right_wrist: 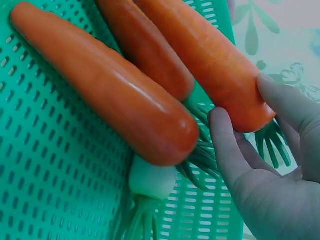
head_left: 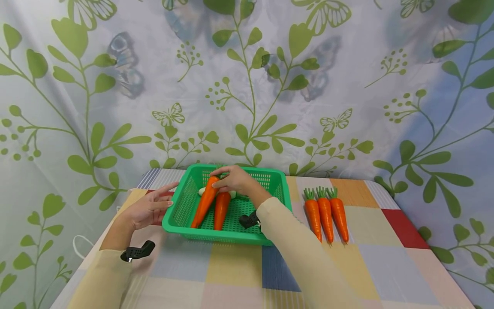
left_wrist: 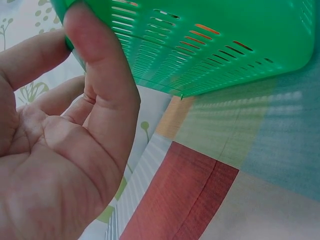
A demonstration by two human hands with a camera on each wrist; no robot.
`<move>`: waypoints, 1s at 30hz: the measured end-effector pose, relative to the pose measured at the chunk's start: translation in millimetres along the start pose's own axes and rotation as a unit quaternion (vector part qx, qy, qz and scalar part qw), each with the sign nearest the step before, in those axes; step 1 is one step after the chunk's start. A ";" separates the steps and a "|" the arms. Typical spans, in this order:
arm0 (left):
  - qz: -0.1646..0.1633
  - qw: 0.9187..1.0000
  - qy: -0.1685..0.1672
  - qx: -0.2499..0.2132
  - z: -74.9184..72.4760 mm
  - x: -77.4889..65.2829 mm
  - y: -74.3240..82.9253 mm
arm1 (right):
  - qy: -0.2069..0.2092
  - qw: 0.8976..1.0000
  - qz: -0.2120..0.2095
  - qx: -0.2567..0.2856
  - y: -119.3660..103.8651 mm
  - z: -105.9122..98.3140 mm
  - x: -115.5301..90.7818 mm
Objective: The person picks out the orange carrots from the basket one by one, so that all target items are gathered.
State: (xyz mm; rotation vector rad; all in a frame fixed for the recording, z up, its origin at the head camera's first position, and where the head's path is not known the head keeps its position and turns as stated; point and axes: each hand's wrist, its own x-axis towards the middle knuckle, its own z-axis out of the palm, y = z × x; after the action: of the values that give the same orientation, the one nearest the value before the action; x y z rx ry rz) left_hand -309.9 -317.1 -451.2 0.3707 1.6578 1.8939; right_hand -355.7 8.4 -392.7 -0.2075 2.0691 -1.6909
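Note:
My right hand (head_left: 235, 180) reaches into a green perforated basket (head_left: 283, 189). Its thumb and fingers pinch the leafy end of an orange carrot (right_wrist: 220, 70), whose green stalks stick out behind the fingers. Beside it in the right wrist view lie a second carrot (right_wrist: 110, 85) and a partly covered third carrot (right_wrist: 150, 50). Under the nearest one, a white radish-like vegetable (right_wrist: 152, 180) with green stalks shows. At the basket's left side is my left hand (head_left: 146, 208), palm partly upward, its loosely bent fingers touching the rim (left_wrist: 102, 7).
Right of the basket, three carrots (head_left: 325, 219) with short green tops lie side by side on the patchwork tablecloth (head_left: 239, 274). A curtain (head_left: 262, 86) printed with leaves and butterflies hangs behind the table. At the left edge runs a white cable (head_left: 79, 246).

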 end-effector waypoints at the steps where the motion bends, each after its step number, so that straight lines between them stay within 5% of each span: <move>1: -0.001 1.000 0.001 0.000 0.0 0.0 0.0 | -0.002 1.000 -0.002 0.007 -0.7 -1.7 -1.0; 19: 0.001 1.000 0.008 0.006 -1.1 0.3 -0.7 | -0.041 0.995 -0.036 0.089 -3.5 -31.4 -25.3; 30: 0.006 1.000 0.006 0.005 -1.5 1.8 -3.8 | -0.016 0.991 -0.052 0.123 -4.3 -51.1 -47.8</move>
State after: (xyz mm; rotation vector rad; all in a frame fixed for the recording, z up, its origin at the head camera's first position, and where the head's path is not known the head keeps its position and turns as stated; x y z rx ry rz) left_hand -311.2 -317.1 -455.4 0.3756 1.6766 1.9009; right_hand -336.5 71.7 -369.4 -0.2649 1.8335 -1.9712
